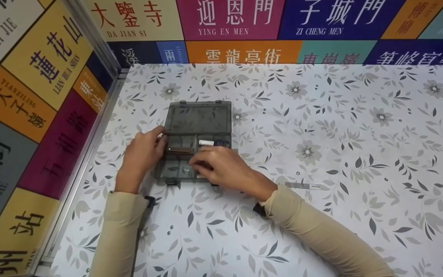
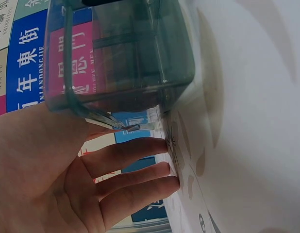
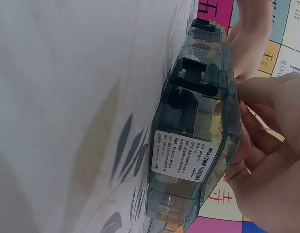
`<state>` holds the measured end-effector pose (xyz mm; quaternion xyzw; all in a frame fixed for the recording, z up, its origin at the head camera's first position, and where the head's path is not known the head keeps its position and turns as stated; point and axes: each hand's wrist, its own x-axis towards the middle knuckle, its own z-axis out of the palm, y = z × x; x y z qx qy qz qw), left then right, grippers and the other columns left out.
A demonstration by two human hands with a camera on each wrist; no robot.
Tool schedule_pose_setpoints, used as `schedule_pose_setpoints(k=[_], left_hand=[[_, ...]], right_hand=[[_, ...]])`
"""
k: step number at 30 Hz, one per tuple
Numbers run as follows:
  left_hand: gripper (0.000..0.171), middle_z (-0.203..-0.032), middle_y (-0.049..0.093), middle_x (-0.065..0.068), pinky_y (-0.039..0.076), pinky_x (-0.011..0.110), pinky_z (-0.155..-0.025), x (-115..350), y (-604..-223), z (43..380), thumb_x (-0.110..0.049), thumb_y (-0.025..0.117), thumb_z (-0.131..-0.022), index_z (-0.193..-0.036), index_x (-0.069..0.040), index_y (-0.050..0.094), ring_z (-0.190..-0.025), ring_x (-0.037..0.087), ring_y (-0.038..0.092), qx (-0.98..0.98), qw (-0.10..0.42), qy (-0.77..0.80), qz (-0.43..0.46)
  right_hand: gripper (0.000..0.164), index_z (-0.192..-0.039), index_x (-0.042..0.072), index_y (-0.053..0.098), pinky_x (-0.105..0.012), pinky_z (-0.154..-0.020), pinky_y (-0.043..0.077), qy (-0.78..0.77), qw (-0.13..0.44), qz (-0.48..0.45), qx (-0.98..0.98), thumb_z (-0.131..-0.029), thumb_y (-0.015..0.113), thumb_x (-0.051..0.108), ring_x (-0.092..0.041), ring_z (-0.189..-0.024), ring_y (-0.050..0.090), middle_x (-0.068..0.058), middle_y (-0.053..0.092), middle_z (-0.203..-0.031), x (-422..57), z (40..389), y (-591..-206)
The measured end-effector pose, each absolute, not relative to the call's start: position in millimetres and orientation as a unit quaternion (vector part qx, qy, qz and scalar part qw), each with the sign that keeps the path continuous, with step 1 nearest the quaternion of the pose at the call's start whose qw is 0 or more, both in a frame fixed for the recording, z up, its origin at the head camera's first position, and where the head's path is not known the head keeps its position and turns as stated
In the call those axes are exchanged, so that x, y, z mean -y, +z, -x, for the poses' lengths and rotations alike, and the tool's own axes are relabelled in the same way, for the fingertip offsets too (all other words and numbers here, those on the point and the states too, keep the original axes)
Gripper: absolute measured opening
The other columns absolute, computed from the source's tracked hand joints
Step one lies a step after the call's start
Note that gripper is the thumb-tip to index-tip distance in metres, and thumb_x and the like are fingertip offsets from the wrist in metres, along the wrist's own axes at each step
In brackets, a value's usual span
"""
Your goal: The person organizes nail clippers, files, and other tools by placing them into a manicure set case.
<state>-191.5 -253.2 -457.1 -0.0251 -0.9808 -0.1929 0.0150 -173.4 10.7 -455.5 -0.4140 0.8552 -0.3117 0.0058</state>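
Observation:
A dark see-through compartment box (image 1: 199, 117) lies on the table with its lid folded back. My left hand (image 1: 141, 154) touches the left side of the box near the hinge. The left wrist view shows several of its fingers (image 2: 135, 194) stretched out beside the box wall. Over the front right compartments is my right hand (image 1: 225, 165), its fingers bent down into the box. In the right wrist view, the box rim hides what its fingertips touch. A brown flat piece (image 1: 181, 150) lies across the left compartments. A white roll-like piece (image 1: 206, 142) sits at the back right, beside dark items.
A slim grey strip (image 1: 304, 186) lies on the flower-patterned tablecloth (image 1: 344, 127) to the right. Panels with large lettering (image 1: 231, 19) stand along the back and left edges. A white label (image 3: 184, 155) and dark latches (image 3: 196, 76) are on the box's front.

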Motion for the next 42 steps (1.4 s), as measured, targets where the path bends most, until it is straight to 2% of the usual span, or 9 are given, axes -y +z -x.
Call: schedule_pose_setpoints(k=[4,11,18,34,42], left_hand=[[0.02,-0.102,0.079,0.02,0.054,0.058,-0.069,254,-458,191,-0.026,0.058,-0.112,-0.126,-0.016,0.07,-0.08,0.037,0.071,0.98,0.017,-0.196,0.024],[0.02,-0.106,0.08,0.02,0.055,0.059,-0.073,253,-458,190,-0.025,0.058,-0.112,-0.126,-0.016,0.07,-0.083,0.036,0.071,0.979,0.023,-0.201,0.025],[0.019,-0.105,0.079,0.018,0.053,0.058,-0.072,254,-458,191,-0.025,0.058,-0.112,-0.125,-0.016,0.07,-0.082,0.035,0.069,0.979,0.021,-0.2,0.024],[0.021,-0.108,0.078,0.023,0.055,0.063,-0.075,255,-458,191,-0.026,0.058,-0.112,-0.127,-0.016,0.07,-0.089,0.043,0.074,0.98,0.024,-0.198,0.028],[0.022,-0.112,0.079,0.022,0.055,0.062,-0.074,254,-459,192,-0.025,0.057,-0.112,-0.128,-0.016,0.069,-0.091,0.043,0.076,0.98,0.019,-0.197,0.026]], right_hand=[[0.016,-0.117,0.018,0.083,-0.039,-0.091,0.062,-0.314,0.005,0.421,-0.851,-0.105,0.072,0.022,-0.016,-0.106,0.077,0.004,0.08,-0.113,-11,173,-456],[0.015,-0.115,0.019,0.084,-0.038,-0.084,0.061,-0.318,0.008,0.419,-0.85,-0.105,0.072,0.018,-0.014,-0.099,0.076,0.006,0.079,-0.109,-21,172,-454],[0.013,-0.111,0.018,0.083,-0.036,-0.09,0.062,-0.301,-0.041,0.417,-0.857,-0.103,0.074,0.017,-0.016,-0.106,0.075,0.004,0.078,-0.112,-41,169,-453],[0.014,-0.109,0.02,0.084,-0.029,-0.073,0.059,-0.261,-0.076,0.414,-0.869,-0.096,0.08,0.016,-0.011,-0.09,0.072,0.005,0.079,-0.105,-100,158,-456],[0.015,-0.111,0.02,0.084,-0.028,-0.072,0.059,-0.252,-0.065,0.415,-0.872,-0.097,0.081,0.018,-0.011,-0.09,0.073,0.006,0.079,-0.105,-120,155,-456]])
